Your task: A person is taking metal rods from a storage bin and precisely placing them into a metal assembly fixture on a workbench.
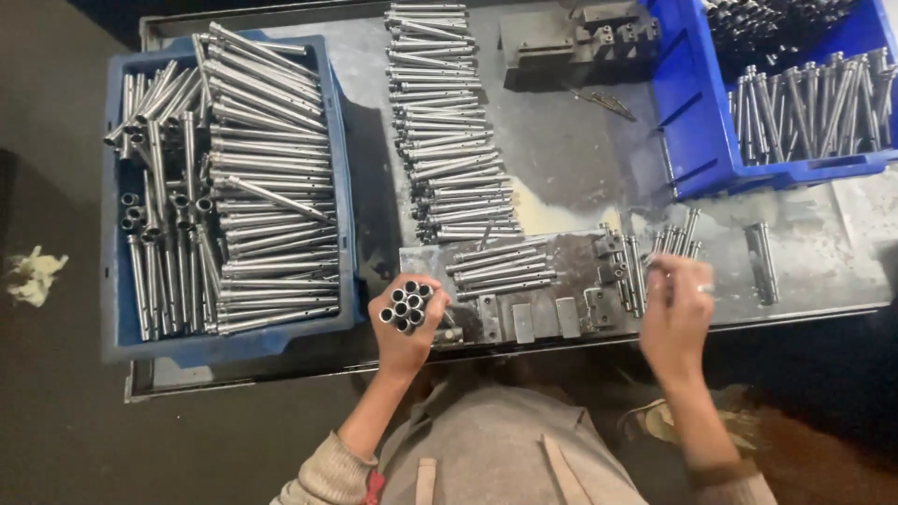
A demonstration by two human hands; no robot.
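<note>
Several tubes [406, 307] sit clamped upright in my left hand [404, 329] at the bench's [561, 159] near edge, beside the blue bin [122, 337]; rightward, my right hand's [675, 313] fingers pinch rods [675, 241], open bench beyond.

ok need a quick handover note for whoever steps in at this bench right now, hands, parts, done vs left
Left hand: shut on a bundle of metal tubes, ends up, at the fixture plate.
Right hand: at the loose tubes on the plate's right end; grip unclear.
Parts: left blue bin full of tubes, long tube row on the table, a few tubes lying on the plate, more upright in the right blue bin.
Done versus left: cannot tell which piles are finished.
</note>
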